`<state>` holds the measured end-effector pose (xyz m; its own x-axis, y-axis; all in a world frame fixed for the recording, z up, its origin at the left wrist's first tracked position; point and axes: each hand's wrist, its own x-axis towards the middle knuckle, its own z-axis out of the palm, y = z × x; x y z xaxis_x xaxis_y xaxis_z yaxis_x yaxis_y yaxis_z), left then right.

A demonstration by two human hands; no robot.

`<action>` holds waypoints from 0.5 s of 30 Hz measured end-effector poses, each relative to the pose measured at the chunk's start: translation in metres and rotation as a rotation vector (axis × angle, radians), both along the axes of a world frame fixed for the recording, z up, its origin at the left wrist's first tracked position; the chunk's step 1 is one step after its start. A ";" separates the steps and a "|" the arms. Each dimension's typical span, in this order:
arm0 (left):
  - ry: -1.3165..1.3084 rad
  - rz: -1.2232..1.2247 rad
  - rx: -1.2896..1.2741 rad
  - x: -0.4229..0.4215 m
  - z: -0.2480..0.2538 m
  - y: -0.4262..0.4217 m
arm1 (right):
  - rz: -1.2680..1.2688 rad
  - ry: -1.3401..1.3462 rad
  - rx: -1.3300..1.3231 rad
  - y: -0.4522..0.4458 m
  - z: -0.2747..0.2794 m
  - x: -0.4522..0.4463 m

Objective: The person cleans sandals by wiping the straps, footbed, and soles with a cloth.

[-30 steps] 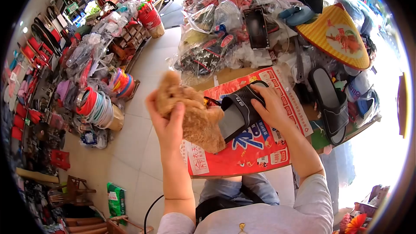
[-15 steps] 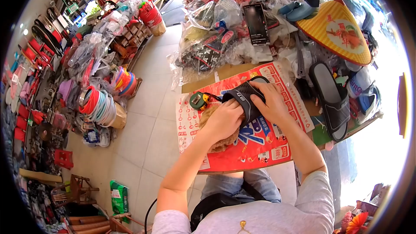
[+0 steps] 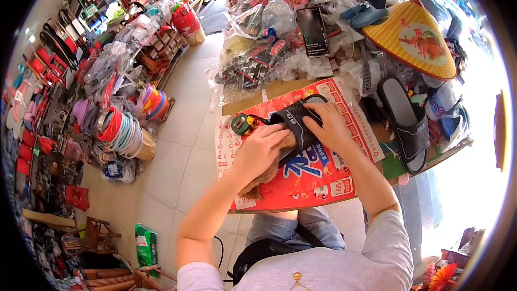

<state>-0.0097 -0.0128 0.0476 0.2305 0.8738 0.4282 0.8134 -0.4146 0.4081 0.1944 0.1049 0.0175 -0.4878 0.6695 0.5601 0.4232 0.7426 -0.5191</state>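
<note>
A black slide slipper [image 3: 295, 120] with white lettering on its strap lies on the red printed sheet [image 3: 344, 156]. My right hand [image 3: 329, 124] grips it, with the fingers over the strap's right side. My left hand [image 3: 264, 148] is closed on a brown fuzzy cloth [image 3: 261, 183], part of which touches the slipper's near left side. My left fingertips are partly hidden by the cloth. Left of the slipper sits a green and yellow tape measure [image 3: 242, 124]. The matching slipper [image 3: 405, 124] lies at the table's right side.
Behind the sheet is a heap of plastic-wrapped goods with a phone [image 3: 313, 31] on it. A yellow conical hat [image 3: 412, 40] and a blue-grey slipper [image 3: 363, 16] lie at the back right. Shelves of goods and stacked hoops [image 3: 116, 126] line the left floor.
My left hand has drawn back from the slipper's opening, left and toward me, bringing the cloth with it. My right hand stays on the slipper. The whole view has shifted slightly.
</note>
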 end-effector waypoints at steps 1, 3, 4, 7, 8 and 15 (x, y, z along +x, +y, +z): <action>-0.007 -0.005 -0.017 0.006 -0.011 0.006 | -0.001 0.006 -0.008 0.000 -0.002 0.001; 0.094 -0.040 -0.045 0.010 -0.012 0.009 | -0.002 0.005 -0.009 0.001 -0.003 0.003; 0.199 -0.072 -0.083 0.013 -0.013 0.010 | 0.007 0.018 -0.035 0.002 -0.004 0.003; 0.221 -0.077 -0.180 -0.010 -0.009 -0.012 | 0.017 0.026 -0.071 0.003 -0.002 0.004; 0.195 -0.101 -0.115 -0.020 -0.011 -0.021 | 0.019 0.028 -0.080 0.003 -0.002 0.004; 0.215 0.037 -0.288 -0.041 0.011 -0.053 | 0.009 0.021 -0.069 0.001 0.000 0.002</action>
